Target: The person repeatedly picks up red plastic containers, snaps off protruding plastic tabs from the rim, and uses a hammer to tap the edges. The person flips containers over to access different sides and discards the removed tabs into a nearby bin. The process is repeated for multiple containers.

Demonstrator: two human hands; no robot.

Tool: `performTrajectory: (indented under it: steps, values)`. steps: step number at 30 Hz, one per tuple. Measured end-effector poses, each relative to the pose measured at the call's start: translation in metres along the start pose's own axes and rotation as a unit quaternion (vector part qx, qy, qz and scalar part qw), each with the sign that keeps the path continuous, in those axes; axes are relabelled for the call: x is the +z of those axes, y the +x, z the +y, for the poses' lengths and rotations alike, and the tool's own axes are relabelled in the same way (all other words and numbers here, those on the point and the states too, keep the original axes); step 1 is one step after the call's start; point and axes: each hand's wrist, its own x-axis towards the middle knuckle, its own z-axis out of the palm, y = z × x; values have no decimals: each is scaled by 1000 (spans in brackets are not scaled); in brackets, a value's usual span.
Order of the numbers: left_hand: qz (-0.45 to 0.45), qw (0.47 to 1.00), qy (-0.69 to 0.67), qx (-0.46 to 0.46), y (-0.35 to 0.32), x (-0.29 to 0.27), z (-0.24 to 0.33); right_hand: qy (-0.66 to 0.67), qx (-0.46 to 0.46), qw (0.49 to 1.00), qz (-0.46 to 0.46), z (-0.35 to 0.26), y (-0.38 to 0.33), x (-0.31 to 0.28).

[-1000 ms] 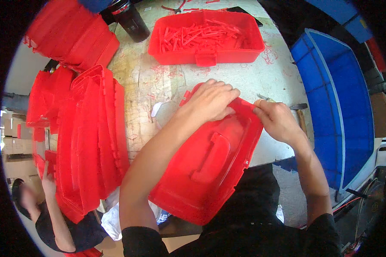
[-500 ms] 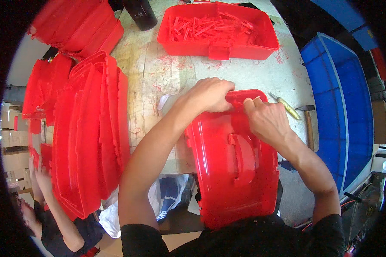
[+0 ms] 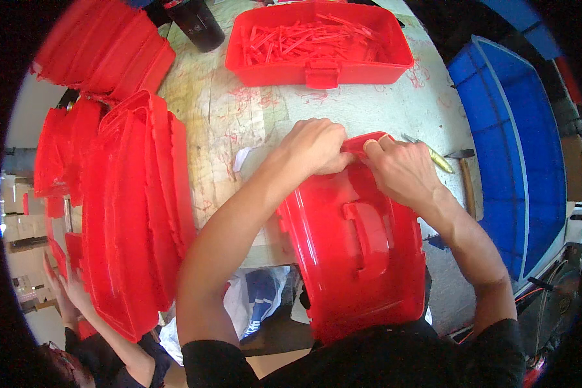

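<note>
A shiny red plastic box lid [image 3: 326,252] with a moulded carry handle [image 3: 371,240] leans from the table edge toward my body. At its far end my left hand [image 3: 315,147] is closed on the rim, thumb toward the middle. Beside it, my right hand [image 3: 404,169] grips the same rim with bent fingers, and the two hands are a short gap apart. What lies under the fingertips is hidden. Just past the right hand, a knife with a yellowish handle [image 3: 440,160] rests on the table.
Beyond the hands stands a red tub [image 3: 271,76] of thin red strips, near a black cup [image 3: 197,26]. Stacked red shells [image 3: 132,220] fill the left side, where another person's hands [image 3: 71,291] work. A hammer [image 3: 468,187] and blue crate [image 3: 498,129] are right.
Both hands keep their grip on the lid's far end, which now looks tipped a little differently. The whole view has shifted slightly, and the other person's hands have moved lower.
</note>
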Motion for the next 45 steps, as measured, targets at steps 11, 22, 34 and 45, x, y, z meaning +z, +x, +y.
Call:
performTrajectory:
  steps: [11, 22, 34, 45]
  values:
    - [-8, 1000, -12, -8, 2, -1, 3, 19, -20, 999, -16, 2, 9, -4]
    - [12, 999, -3, -41, -2, 6, 10, -26, -61, 998, -22, 5, 17, 0]
    - [19, 994, -54, -92, 1, 8, 6, 45, 1, 998, 40, 2, 12, 8]
    - [39, 994, -39, -98, -1, 10, 8, 8, -61, 998, 23, 13, 30, 5]
